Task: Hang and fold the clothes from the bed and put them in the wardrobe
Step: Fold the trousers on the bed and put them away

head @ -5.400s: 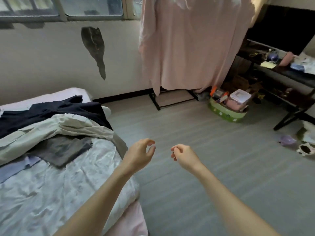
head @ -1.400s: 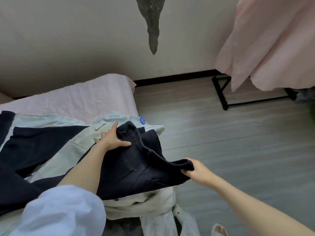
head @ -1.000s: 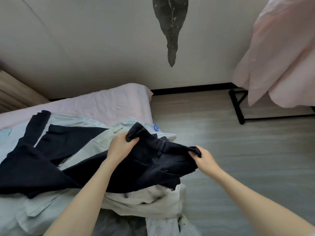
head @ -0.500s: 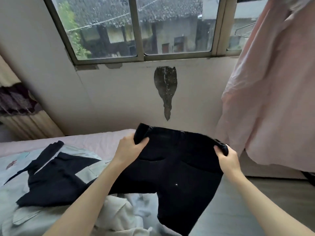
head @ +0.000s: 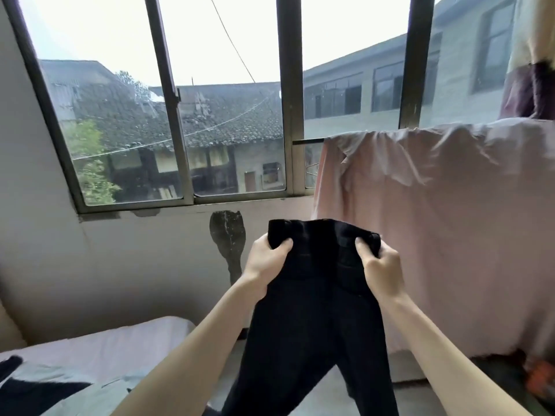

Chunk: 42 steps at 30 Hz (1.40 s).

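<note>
while both hands grip, soft black trousers hang.

One view only, my head camera: looks forward, nearly level, toward the window. Both hands close at centre; bed edges the lower left.

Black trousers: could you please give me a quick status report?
Left hand and right hand grip the waistband. Black trousers held up, legs hanging. Pink sheet on the rail close right.

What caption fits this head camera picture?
Both hands, left hand and right hand, hold black trousers up by the waistband before the window.
</note>
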Each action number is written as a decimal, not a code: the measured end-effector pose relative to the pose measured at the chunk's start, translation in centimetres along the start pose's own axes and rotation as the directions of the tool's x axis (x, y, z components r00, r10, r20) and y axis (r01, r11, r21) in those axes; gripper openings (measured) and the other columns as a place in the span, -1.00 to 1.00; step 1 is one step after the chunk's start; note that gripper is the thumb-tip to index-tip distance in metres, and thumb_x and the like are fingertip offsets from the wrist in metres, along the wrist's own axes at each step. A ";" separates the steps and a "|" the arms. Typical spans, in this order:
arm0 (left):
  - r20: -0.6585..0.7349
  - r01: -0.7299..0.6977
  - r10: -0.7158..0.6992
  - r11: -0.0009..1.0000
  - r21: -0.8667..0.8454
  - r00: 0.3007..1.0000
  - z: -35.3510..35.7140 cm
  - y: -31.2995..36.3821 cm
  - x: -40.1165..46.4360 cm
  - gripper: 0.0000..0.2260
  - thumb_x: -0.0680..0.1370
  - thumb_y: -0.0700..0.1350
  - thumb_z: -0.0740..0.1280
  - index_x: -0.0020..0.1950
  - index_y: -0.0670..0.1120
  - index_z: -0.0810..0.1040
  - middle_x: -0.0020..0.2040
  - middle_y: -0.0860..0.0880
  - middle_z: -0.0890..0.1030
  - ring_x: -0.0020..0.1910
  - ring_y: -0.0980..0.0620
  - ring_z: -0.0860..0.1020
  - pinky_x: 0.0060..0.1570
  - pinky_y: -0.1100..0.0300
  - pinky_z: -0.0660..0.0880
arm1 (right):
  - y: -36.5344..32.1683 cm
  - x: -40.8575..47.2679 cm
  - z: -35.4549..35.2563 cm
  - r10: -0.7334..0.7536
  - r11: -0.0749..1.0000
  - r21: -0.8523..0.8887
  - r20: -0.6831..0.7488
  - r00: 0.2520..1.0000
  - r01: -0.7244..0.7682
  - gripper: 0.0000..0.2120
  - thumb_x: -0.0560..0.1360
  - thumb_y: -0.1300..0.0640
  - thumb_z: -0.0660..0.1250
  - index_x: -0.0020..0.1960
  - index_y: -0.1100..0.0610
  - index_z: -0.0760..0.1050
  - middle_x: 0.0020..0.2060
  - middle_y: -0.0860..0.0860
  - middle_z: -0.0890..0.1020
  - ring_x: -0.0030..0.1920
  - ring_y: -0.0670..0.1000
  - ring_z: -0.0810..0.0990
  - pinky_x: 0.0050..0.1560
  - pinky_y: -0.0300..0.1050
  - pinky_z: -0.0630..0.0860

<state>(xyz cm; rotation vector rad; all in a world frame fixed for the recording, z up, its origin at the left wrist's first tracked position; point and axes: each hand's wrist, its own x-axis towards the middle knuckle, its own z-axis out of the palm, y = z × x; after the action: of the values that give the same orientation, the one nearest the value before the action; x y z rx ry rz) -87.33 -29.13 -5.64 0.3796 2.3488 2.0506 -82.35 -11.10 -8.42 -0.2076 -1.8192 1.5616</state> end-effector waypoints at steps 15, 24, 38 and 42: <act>0.322 0.195 -0.081 0.921 -0.338 0.943 7.6 -0.3 -4.4 -0.79 0.64 -0.08 0.17 0.02 -0.11 0.57 -0.02 -0.08 0.67 -0.04 0.01 0.64 -0.04 0.19 0.57 | -1.9 -2.7 -4.4 0.037 0.986 -0.167 0.114 0.993 -0.017 -0.84 0.59 0.08 0.22 0.00 0.10 0.55 -0.14 -0.03 0.65 -0.05 -0.04 0.61 0.03 -0.16 0.53; 0.405 0.252 -0.092 0.898 -0.362 0.910 7.8 -2.8 -6.0 -0.77 0.66 -0.14 0.13 0.07 -0.12 0.57 -0.04 -0.08 0.68 -0.10 0.03 0.67 -0.16 0.21 0.58 | 0.0 -5.3 -5.3 0.159 0.971 -0.219 0.304 0.939 -0.093 -0.86 0.58 0.22 0.21 0.03 0.15 0.54 -0.06 0.08 0.66 -0.03 -0.01 0.65 -0.03 -0.12 0.60; 0.451 0.227 -0.087 0.937 -0.267 0.888 3.8 -2.9 -7.7 -0.80 0.64 -0.11 0.18 0.09 -0.14 0.56 -0.10 -0.07 0.66 -0.17 0.03 0.65 0.00 0.08 0.56 | 0.7 -7.7 -2.1 0.007 0.979 -0.199 0.282 0.959 0.051 -0.84 0.58 0.18 0.22 0.00 0.11 0.58 -0.14 0.13 0.66 -0.05 0.13 0.64 0.04 0.20 0.53; 0.479 0.259 -0.097 0.923 -0.285 0.872 1.2 -2.9 -8.3 -0.73 0.62 -0.07 0.11 0.06 -0.11 0.59 -0.09 -0.07 0.67 -0.19 0.04 0.64 -0.08 0.15 0.53 | 0.0 -9.2 0.2 0.070 0.980 -0.193 0.521 0.850 0.038 -0.63 0.53 0.28 0.19 0.17 -0.14 0.45 0.08 0.09 0.50 0.11 0.00 0.53 0.18 -0.15 0.48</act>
<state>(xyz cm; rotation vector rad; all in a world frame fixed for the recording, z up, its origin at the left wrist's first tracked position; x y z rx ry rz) -79.57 -29.77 -9.97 0.5382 1.6558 1.9587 -75.73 -16.27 -12.16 0.1363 -2.4070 1.5476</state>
